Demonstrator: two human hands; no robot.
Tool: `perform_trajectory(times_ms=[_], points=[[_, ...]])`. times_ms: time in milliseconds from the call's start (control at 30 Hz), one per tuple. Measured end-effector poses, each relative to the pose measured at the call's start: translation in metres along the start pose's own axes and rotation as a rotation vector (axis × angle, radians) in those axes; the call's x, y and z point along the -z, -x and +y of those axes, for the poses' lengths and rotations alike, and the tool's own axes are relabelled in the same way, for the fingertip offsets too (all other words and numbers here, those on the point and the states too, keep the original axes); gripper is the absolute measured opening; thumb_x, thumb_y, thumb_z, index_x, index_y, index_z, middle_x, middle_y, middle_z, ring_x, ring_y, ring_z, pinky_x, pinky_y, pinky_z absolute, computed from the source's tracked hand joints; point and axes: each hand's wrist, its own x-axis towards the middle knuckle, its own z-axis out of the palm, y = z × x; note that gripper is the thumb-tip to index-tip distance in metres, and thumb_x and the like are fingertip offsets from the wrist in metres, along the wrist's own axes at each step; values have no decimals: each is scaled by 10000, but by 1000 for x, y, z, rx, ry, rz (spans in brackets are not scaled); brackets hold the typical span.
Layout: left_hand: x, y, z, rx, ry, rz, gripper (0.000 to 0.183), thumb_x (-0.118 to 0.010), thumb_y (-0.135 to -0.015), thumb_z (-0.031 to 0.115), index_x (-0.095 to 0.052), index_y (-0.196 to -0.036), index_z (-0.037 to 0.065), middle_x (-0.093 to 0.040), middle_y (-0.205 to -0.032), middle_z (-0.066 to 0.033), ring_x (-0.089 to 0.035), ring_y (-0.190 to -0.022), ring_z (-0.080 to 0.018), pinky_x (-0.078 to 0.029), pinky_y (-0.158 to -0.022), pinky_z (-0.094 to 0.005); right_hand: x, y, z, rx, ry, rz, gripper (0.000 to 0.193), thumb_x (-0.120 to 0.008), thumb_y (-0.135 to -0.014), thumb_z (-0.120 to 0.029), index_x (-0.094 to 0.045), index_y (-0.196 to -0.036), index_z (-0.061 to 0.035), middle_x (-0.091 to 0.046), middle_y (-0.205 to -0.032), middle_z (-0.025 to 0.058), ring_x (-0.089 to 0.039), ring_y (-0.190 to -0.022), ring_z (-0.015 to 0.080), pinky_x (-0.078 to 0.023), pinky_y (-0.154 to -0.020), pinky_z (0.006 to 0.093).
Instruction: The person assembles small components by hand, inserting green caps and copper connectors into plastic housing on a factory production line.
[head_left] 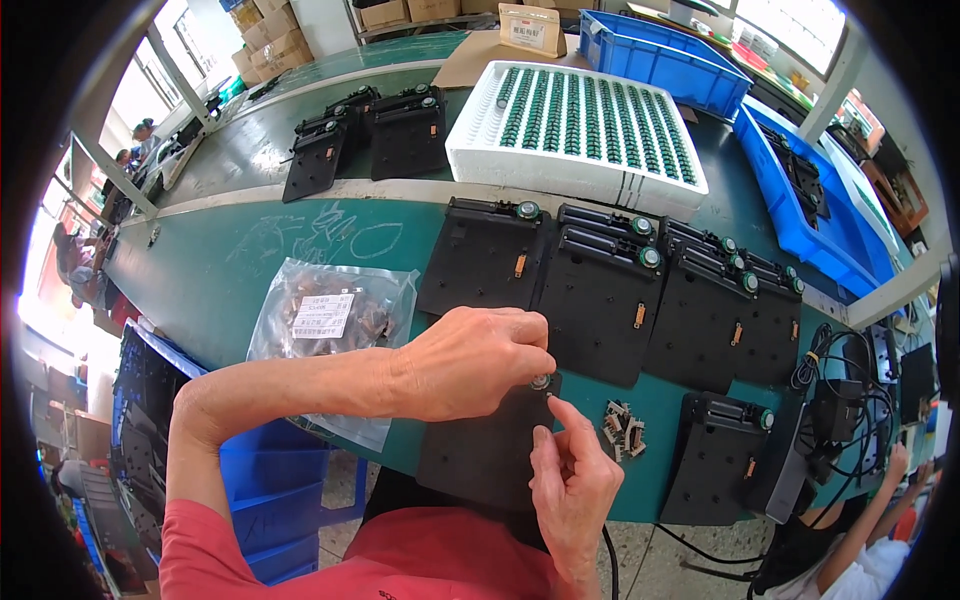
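Note:
A black plastic panel [475,450] lies at the table's front edge before me, partly covered by my arms. My left hand [475,362] reaches across its far edge, fingers bent and pinched together. Just below those fingertips shows a small round metallic part [541,381] at the panel's far right corner. What the pinch holds, if anything, is hidden. At the panel's right side is my right hand [575,475], its index finger and thumb apart, pointing toward the round part, with nothing visible between them. Several small connectors [623,432] lie in a pile to the right.
Beyond my hands stand several black panels [600,300] with round green-rimmed parts. A clear bag [330,318] of small parts lies left. Behind are a white foam tray [580,180] of green round parts and blue bins [660,60]. Cables [850,390] and another person's arm [870,530] are right.

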Motion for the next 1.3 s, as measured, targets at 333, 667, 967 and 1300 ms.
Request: perform_trajectory(times_ms=[333, 667, 967, 1300], points=[[0, -1, -5, -6, 84, -31, 192, -678, -687, -2, -683, -876, 29, -609, -899, -91, -623, -864, -275, -522, -679, -371, -4, 2, 10, 78, 19, 40, 226, -630, -884, 4, -644, -1110, -8, -570, -603, 23, -504, -479, 46, -382, -425, 215], [-3, -6, -8, -90, 38, -45, 165, -671, -677, 7, -692, -838, 39, -598, -883, -82, -616, -881, -255, -517, -691, -369, -5, 2, 13, 113, 55, 49, 194, -633, -873, 23, -654, -1066, 5, -563, -605, 24, -492, -479, 46, -373, -433, 210], [-5, -3, -6, -63, 58, 7, 167, -664, -679, -4, -690, -841, 26, -604, -887, -90, -619, -863, -265, -518, -699, -367, -5, 1, 10, 123, 57, 54, 169, -631, -873, 27, -657, -1040, 17, -557, -610, 25, -490, -482, 45, -363, -432, 208], [-4, -3, 0, -20, 28, -12, 178, -660, -675, -11, -699, -845, 25, -616, -896, -99, -623, -861, -275, -513, -722, -378, -5, 3, 12, 126, 70, 63, 166, -633, -872, 24, -658, -1036, 19, -558, -611, 28, -488, -479, 43, -359, -426, 210]])
